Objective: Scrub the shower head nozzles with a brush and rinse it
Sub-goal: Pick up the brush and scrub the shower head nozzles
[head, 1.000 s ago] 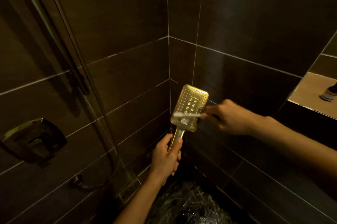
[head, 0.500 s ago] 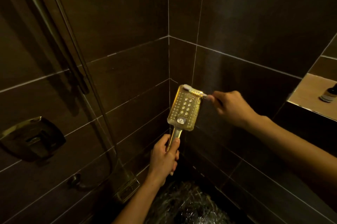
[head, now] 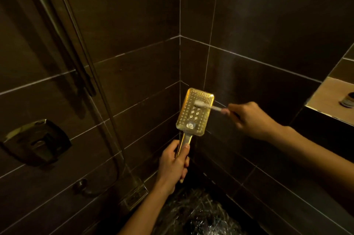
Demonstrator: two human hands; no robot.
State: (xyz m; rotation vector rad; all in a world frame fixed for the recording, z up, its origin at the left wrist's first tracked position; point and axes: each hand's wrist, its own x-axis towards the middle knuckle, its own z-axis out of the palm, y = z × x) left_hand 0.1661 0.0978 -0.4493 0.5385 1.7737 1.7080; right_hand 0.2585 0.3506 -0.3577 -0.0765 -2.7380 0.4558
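A gold rectangular shower head point(head: 193, 118) stands upright in the tiled corner, its nozzle face turned toward me. My left hand point(head: 173, 164) grips its handle from below. My right hand point(head: 251, 118) holds a small white brush point(head: 207, 106) by the handle. The bristle end lies across the upper part of the nozzle face, just above the block of larger centre nozzles.
Dark tiled walls close in on both sides. A shower rail and hose point(head: 80, 66) run down the left wall past a metal mixer valve point(head: 36, 143). At the right, a lit niche shelf point(head: 329, 99) holds a small dark bottle point(head: 347, 100). The floor point(head: 197, 213) below glistens wet.
The brush was low on the face, rose to its top edge, and now sits slightly lower on the upper nozzles. The left hand kept its grip on the handle.
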